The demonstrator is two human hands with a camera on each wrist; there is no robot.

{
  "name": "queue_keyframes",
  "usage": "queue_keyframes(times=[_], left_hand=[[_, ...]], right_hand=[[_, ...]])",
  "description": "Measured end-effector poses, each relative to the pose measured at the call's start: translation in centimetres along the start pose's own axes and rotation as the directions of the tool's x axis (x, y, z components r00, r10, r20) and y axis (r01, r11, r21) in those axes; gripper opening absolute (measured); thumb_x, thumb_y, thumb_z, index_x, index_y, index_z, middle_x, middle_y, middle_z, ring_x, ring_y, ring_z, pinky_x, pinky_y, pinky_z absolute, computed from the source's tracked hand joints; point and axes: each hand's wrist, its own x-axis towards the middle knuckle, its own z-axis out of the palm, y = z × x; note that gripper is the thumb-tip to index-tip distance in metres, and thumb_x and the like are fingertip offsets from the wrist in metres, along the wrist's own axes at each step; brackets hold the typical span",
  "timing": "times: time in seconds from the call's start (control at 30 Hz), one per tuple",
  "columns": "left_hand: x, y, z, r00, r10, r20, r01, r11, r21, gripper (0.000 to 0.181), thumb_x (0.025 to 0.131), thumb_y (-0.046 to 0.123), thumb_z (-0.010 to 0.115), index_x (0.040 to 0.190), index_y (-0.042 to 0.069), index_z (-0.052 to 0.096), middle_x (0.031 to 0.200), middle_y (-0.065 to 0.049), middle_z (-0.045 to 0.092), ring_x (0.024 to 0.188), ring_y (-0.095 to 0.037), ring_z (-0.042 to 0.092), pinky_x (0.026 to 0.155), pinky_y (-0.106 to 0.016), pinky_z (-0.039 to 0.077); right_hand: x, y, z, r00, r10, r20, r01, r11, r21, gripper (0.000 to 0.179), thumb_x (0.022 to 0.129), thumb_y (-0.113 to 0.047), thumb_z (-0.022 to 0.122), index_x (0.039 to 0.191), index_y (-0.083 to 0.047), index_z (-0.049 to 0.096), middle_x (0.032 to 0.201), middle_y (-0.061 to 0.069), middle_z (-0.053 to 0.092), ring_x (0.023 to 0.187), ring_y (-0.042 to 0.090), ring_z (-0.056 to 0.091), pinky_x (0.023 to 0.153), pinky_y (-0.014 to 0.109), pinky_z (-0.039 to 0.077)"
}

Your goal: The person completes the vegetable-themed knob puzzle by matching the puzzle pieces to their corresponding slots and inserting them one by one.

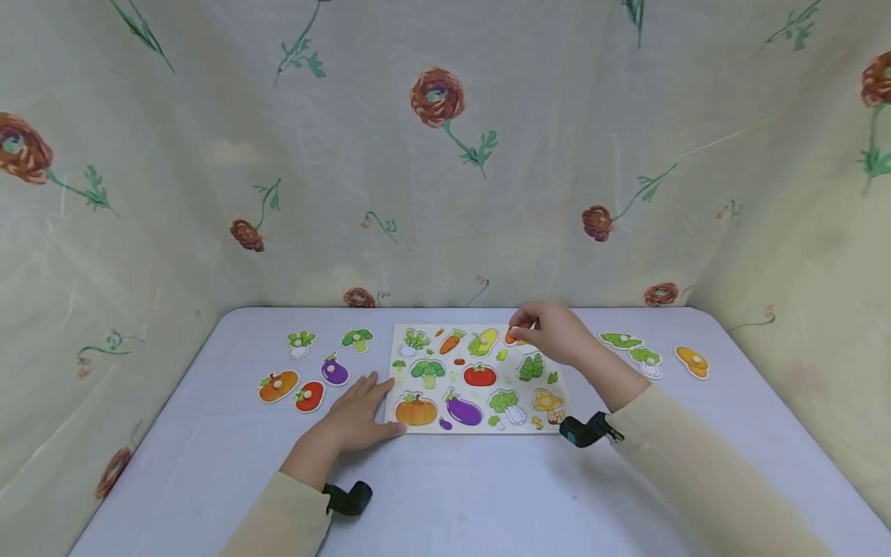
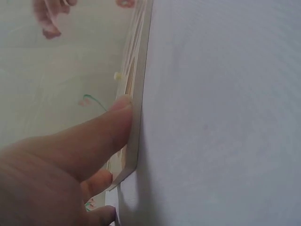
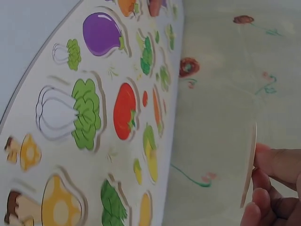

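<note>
On white table (image 1: 480, 495), board (image 1: 455, 381); behind, flowered curtain (image 1: 529, 201).

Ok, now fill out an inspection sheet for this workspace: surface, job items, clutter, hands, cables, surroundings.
Surface: white table, with the vegetable puzzle board lying flat near its far edge.
Loose pieces, left of board: turnip-like piece, broccoli, pumpkin, tomato, eggplant.
Loose pieces, right of board: two green pieces close together, one yellow piece.
Clutter: nothing seen.
Left hand: rests at the board's left edge, thumb at the near left corner.
Right hand: at the far right corner, pinching a thin piece; its picture is hard to make out.
Cables: nothing seen.
Surroundings: floral cloth behind and on both sides.
</note>
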Motion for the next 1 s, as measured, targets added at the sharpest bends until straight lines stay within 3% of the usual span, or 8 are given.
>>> queue_keyframes(times=[0.2,0.5,0.73,1.0], left_hand=[[0.0,0.1,-0.1,1.000,0.008,-0.001,-0.008,1.000,-0.005,0.084,0.086,0.046,0.075,0.155,0.016,0.039,0.164,-0.016,0.023,0.152,-0.035,0.013,0.118,-0.061,0.019],[-0.2,0.3,-0.2,1.000,0.006,0.004,-0.006,1.000,-0.008,0.083,0.086,0.045,0.075,0.155,0.015,0.039,0.164,-0.016,0.022,0.152,-0.036,0.013,0.118,-0.061,0.019],[-0.1,0.2,-0.4,1.000,0.018,0.002,-0.018,1.000,0.006,0.084,0.086,0.045,0.075,0.155,0.014,0.039,0.164,-0.016,0.022,0.152,-0.036,0.013,0.118,-0.061,0.019],[-0.3,0.2,-0.4,1.000,0.015,0.000,-0.015,1.000,0.000,0.083,0.086,0.044,0.076,0.154,0.014,0.040,0.164,-0.017,0.023,0.152,-0.037,0.013,0.117,-0.062,0.020]], right_hand=[[2.2,-1.1,2.2,1.000,-0.026,0.007,0.026,0.999,0.039,0.013,0.097,-0.020,0.068,0.101,-0.008,0.071,0.091,0.005,0.064,0.082,0.023,0.054,0.068,0.031,0.047],[5.4,-2.2,6.2,1.000,-0.006,-0.009,0.007,0.995,0.098,0.012,0.097,-0.019,0.068,0.100,-0.008,0.071,0.091,0.005,0.064,0.084,0.022,0.056,0.072,0.032,0.049],[7.0,-2.3,9.2,0.995,0.101,-0.014,-0.099,0.987,0.125,0.013,0.096,-0.020,0.069,0.102,-0.008,0.071,0.094,0.004,0.066,0.087,0.021,0.057,0.080,0.032,0.051],[7.3,-2.3,11.4,0.985,0.168,-0.028,-0.161,0.974,0.158,0.013,0.096,-0.022,0.070,0.101,-0.010,0.070,0.089,0.004,0.065,0.079,0.020,0.057,0.068,0.028,0.048]])
